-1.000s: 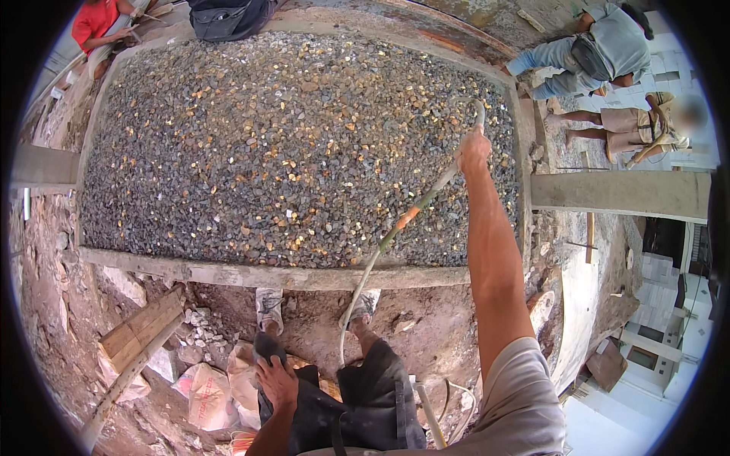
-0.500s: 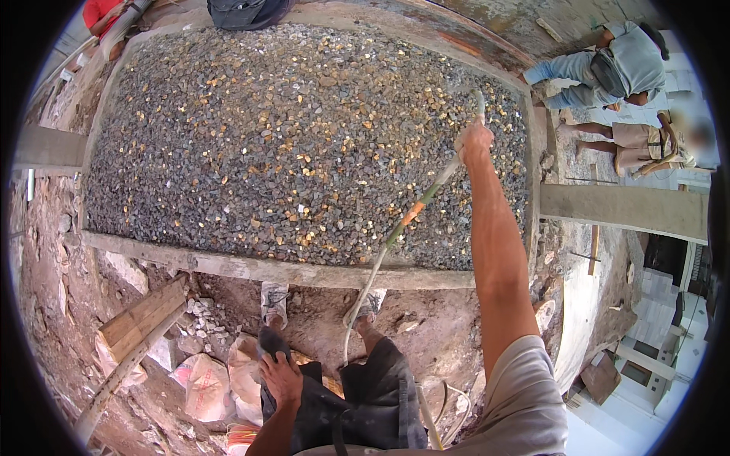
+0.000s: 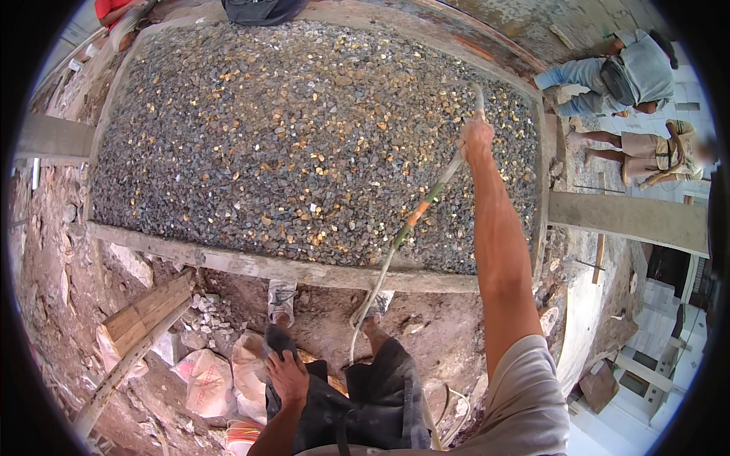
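My right hand reaches out over a wide bed of wet-looking grey and tan gravel, its fingers wrapped round a hose. The hose's pale end pokes out beyond the fist, toward the far right part of the gravel. Orange and green wrapping shows partway along it, and the rest droops over the near rim down by my legs. Whether water comes out cannot be made out. My left hand lies with fingers apart on my dark-clad knee, holding nothing.
A concrete rim borders the gravel. Concrete beams adjoin both sides. Wooden boards, a pole, sacks and rubble lie at lower left. Two people stand at right; a red-sleeved person and a dark-clothed one are at the far side.
The surroundings have shifted slightly right and down in the view. My right hand keeps its hold on the hose, and my left hand stays on the knee.
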